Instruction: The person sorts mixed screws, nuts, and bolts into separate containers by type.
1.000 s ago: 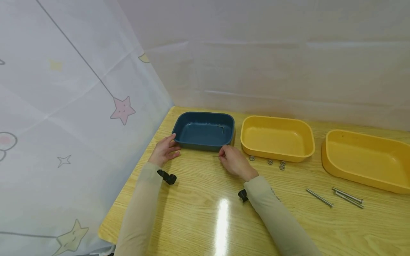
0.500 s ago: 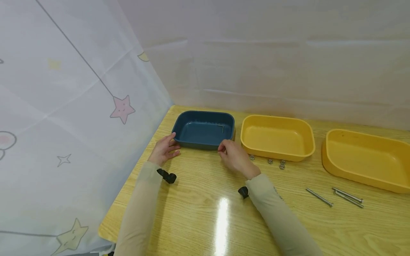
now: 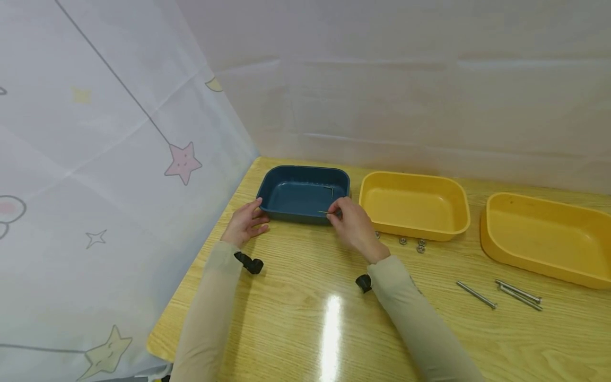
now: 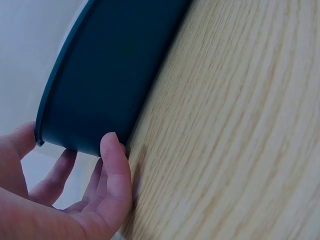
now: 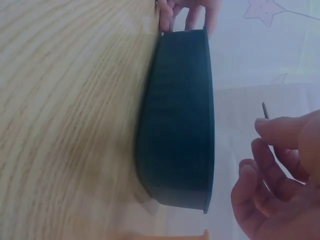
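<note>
My right hand (image 3: 353, 225) pinches a thin metal rod (image 3: 323, 212) between thumb and fingertips, at the front right rim of the dark blue tray (image 3: 300, 216). In the right wrist view the tip of the rod (image 5: 265, 110) pokes out past the thumb; the rest is hidden in the fingers. My left hand (image 3: 245, 225) touches the tray's front left corner with loosely bent fingers, one fingertip at the rim and others along the wall, as the left wrist view also shows. Inside the tray, toward the right, lies an L-shaped hex key (image 3: 332, 192).
Right of the blue tray stands a yellow tray (image 3: 414, 233), with a second yellow tray (image 3: 544, 270) farther right. Several hex nuts (image 3: 403, 241) lie before the first yellow one. Three long bolts (image 3: 477, 295) lie nearer the front right. A curtain (image 3: 406, 95) hangs behind the table.
My right hand has risen from the table in front of the blue tray to its rim, bringing the thin metal rod along. The left hand stays at the tray's corner.
</note>
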`<state>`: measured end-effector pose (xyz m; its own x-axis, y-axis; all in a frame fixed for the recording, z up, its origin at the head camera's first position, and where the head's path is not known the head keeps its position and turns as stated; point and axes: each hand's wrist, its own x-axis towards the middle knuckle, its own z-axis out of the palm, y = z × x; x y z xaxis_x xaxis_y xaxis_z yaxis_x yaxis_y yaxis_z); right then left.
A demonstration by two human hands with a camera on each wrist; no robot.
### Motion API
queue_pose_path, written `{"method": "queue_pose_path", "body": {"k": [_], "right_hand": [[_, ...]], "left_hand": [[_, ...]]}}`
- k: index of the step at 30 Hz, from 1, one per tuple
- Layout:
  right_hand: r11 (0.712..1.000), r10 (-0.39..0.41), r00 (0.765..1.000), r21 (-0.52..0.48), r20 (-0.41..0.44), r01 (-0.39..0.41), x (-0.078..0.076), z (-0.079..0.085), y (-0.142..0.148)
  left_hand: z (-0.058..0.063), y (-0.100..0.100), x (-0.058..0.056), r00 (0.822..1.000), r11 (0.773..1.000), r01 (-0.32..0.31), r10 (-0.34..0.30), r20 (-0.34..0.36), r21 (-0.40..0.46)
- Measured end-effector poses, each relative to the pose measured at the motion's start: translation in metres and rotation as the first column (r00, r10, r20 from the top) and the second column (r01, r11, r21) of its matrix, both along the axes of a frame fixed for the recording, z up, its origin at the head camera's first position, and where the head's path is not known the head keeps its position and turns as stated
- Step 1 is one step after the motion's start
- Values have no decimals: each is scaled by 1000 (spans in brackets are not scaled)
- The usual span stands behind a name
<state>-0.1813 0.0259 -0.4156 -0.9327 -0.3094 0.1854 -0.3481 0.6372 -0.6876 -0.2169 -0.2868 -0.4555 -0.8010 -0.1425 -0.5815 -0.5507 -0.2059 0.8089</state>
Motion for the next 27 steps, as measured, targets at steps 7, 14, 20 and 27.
{"method": "queue_pose_path", "body": {"k": [7, 14, 20, 27], "right_hand": [[998, -49, 998, -34, 26, 50, -5, -7, -2], [998, -63, 998, -24, 32, 63, -8, -17, -1], [998, -68, 997, -5, 35, 68, -10, -22, -2], [997, -73, 996, 8, 41, 72, -11, -24, -4]], "left_hand": [[0, 0, 0, 1000, 1000, -10, 10, 2, 1], [1, -1, -1, 1000, 1000, -2, 2, 2, 4], [1, -1, -1, 1000, 1000, -6, 6, 8, 4], [2, 0, 0, 1000, 1000, -6, 6, 7, 3]]}}
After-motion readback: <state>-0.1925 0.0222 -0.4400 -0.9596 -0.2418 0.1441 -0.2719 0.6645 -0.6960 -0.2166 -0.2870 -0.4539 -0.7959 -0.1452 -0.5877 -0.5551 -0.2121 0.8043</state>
